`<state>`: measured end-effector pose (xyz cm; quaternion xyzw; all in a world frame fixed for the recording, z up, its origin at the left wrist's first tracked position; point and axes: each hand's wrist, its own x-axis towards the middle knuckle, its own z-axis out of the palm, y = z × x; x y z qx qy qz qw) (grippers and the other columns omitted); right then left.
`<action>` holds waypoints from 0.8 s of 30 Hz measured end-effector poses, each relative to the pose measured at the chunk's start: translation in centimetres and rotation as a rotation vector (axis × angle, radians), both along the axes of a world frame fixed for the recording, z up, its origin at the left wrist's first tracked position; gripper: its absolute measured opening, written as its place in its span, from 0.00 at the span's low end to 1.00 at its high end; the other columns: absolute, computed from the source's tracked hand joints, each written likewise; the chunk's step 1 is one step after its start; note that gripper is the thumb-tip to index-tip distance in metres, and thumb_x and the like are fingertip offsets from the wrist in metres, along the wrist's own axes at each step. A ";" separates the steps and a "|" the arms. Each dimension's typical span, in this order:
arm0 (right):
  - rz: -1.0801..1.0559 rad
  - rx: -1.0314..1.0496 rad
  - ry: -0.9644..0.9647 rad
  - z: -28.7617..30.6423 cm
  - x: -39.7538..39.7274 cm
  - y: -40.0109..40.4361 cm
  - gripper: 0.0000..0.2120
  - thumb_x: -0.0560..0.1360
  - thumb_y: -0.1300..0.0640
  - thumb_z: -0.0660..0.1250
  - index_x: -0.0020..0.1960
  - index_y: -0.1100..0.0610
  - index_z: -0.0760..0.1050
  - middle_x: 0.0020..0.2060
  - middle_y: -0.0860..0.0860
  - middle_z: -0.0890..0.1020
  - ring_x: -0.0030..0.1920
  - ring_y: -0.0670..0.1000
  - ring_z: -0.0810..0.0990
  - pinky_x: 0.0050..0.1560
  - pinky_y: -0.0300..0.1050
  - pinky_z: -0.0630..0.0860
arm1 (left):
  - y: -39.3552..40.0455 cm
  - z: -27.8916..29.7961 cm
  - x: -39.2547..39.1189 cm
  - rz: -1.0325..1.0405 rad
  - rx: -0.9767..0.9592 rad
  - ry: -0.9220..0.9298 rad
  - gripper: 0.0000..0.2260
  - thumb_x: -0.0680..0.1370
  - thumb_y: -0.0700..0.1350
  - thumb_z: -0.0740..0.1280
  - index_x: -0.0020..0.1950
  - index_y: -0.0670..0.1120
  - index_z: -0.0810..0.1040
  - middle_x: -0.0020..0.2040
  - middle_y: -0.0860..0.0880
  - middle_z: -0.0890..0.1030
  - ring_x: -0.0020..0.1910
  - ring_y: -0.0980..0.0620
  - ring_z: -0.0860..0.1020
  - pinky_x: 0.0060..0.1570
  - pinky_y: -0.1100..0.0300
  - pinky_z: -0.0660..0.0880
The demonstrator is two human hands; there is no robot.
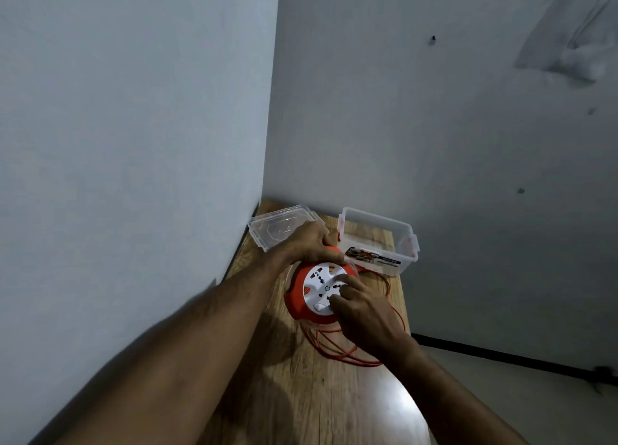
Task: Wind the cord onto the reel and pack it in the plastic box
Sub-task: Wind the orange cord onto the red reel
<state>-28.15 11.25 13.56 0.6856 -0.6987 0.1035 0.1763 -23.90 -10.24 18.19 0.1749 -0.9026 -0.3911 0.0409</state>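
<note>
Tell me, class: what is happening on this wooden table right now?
A person is winding an orange cord onto a red and white reel. The left hand grips the reel's far edge while the right hand presses on its white face. Loose loops lie on the table. The plastic box stands open, lid beside it.

A wooden worktop with pale grain fits into the corner of two grey walls, its left and far edges against them. At the far left lies a clear lid, flat on the wood. Just beside it on the right stands a clear box, open, with a printed label on its near wall. Nearer the middle is a red reel with a white socket face. Loose loops of orange cord spread over the wood beside and in front of the reel, towards the worktop's right edge.
</note>
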 end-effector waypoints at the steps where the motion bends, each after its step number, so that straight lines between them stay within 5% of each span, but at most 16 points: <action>1: 0.004 0.007 -0.010 0.4 -0.2 0.0 0.07 0.79 0.55 0.66 0.44 0.56 0.77 0.42 0.55 0.82 0.62 0.55 0.79 0.44 0.47 0.81 | 0.0 0.2 0.1 -0.013 0.003 -0.001 0.18 0.72 0.57 0.79 0.45 0.40 0.88 0.39 0.45 0.87 0.38 0.46 0.87 0.43 0.51 0.84; 5: 0.018 0.035 -0.030 1.6 -0.5 -0.2 0.01 0.74 0.62 0.71 0.44 0.58 0.79 0.42 0.57 0.83 0.64 0.57 0.77 0.46 0.52 0.82 | 0.0 0.2 0.2 -0.044 0.030 -0.008 0.17 0.74 0.55 0.78 0.45 0.41 0.88 0.37 0.48 0.87 0.37 0.49 0.87 0.42 0.56 0.84; 10: 0.007 0.167 0.136 0.2 -0.4 -0.9 0.17 0.72 0.54 0.76 0.58 0.59 0.80 0.55 0.58 0.83 0.68 0.58 0.75 0.68 0.62 0.73 | 0.6 -0.1 0.0 -0.074 0.040 -0.022 0.17 0.73 0.55 0.78 0.46 0.40 0.89 0.40 0.43 0.88 0.38 0.44 0.86 0.45 0.49 0.84; 14: 0.002 0.148 0.156 0.3 -0.6 -1.2 0.18 0.66 0.52 0.80 0.50 0.60 0.81 0.51 0.61 0.85 0.56 0.58 0.83 0.50 0.53 0.84 | 0.7 -0.3 0.2 -0.072 0.030 0.005 0.16 0.73 0.54 0.79 0.46 0.41 0.89 0.38 0.44 0.87 0.36 0.45 0.86 0.40 0.55 0.83; 18: 0.048 0.091 0.196 0.9 -0.4 -1.6 0.16 0.62 0.48 0.80 0.41 0.57 0.80 0.36 0.52 0.83 0.34 0.49 0.82 0.31 0.39 0.74 | 1.0 -0.5 0.1 -0.080 0.012 0.003 0.15 0.71 0.54 0.80 0.46 0.43 0.89 0.38 0.47 0.88 0.36 0.47 0.86 0.42 0.51 0.84; 20: 0.032 0.029 0.122 0.5 -0.4 -1.8 0.14 0.64 0.50 0.78 0.39 0.56 0.77 0.31 0.50 0.80 0.28 0.48 0.77 0.27 0.36 0.65 | 1.0 -0.4 0.1 -0.063 0.007 0.022 0.15 0.71 0.55 0.80 0.45 0.43 0.89 0.38 0.46 0.87 0.36 0.47 0.86 0.42 0.52 0.84; 24: -0.123 -0.174 -0.129 -0.9 0.3 -2.1 0.12 0.72 0.49 0.73 0.39 0.56 0.75 0.31 0.50 0.79 0.28 0.45 0.72 0.30 0.33 0.65 | 0.9 -0.1 -0.1 -0.008 0.030 0.085 0.11 0.71 0.56 0.80 0.37 0.49 0.87 0.34 0.51 0.86 0.32 0.57 0.83 0.36 0.59 0.81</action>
